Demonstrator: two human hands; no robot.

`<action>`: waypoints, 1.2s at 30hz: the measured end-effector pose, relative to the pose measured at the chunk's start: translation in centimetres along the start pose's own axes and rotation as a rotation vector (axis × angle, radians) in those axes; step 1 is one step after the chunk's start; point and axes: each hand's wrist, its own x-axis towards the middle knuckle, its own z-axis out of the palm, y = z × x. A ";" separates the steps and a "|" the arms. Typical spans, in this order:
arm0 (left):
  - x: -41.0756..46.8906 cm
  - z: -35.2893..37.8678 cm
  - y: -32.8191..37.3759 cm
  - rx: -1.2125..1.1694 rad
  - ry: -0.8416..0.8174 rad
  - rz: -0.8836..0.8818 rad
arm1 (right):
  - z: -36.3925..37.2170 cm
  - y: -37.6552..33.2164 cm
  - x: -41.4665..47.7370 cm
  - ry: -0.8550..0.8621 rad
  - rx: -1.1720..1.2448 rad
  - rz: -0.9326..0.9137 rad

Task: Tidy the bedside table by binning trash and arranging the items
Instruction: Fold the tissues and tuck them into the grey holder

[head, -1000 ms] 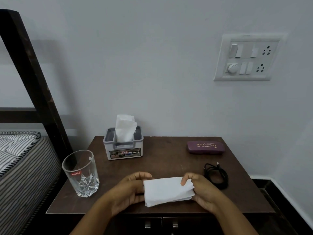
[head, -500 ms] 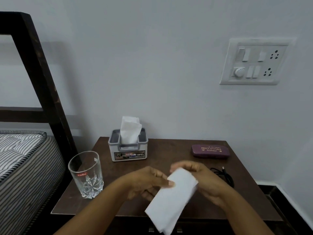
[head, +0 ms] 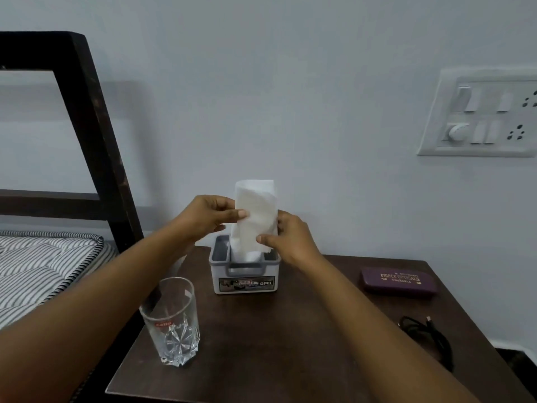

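Scene: A person at a dark wooden bedside table (head: 290,350), seen from a head-worn camera, both bare forearms reaching forward over the tabletop.
Left hand: The left hand (head: 203,218) pinches the upper left edge of a folded tissue (head: 257,216), thumb in front and curled fingers behind.
Right hand: The right hand (head: 290,242) pinches the same sheet lower down on its right edge, thumb tip pressed to the front face.
Tissue: White and held upright between the two hands, directly above the tissue holder (head: 245,274). Its lower end meets the white paper in the holder's open top, and where one sheet ends and the other begins cannot be told.
Holder: A grey box with a printed label reading OPEL, standing at the back of the table, close to the wall.
Glass: A clear drinking glass (head: 174,321) with a cut base and a red mark stands upright near the front left corner, well apart from the holder.
Right side: A purple spectacle case (head: 399,282) with gold lettering lies near the back right. A coiled black cable (head: 427,335) lies in front of it near the right edge.
Surroundings: A dark bed frame (head: 93,135) and a striped mattress (head: 43,263) stand at left. A white switchboard (head: 479,114) is mounted on the pale wall at right.
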 end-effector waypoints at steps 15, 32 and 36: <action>3.6 -1.4 -5.9 0.233 -0.017 0.004 | 3.7 3.6 3.1 -0.129 -0.324 0.002; 3.9 -0.9 -5.5 0.563 -0.064 0.170 | 2.5 2.1 2.5 -0.241 -0.642 0.032; 3.9 -0.6 -5.6 0.537 -0.040 0.171 | 2.2 2.2 2.7 -0.257 -0.600 0.032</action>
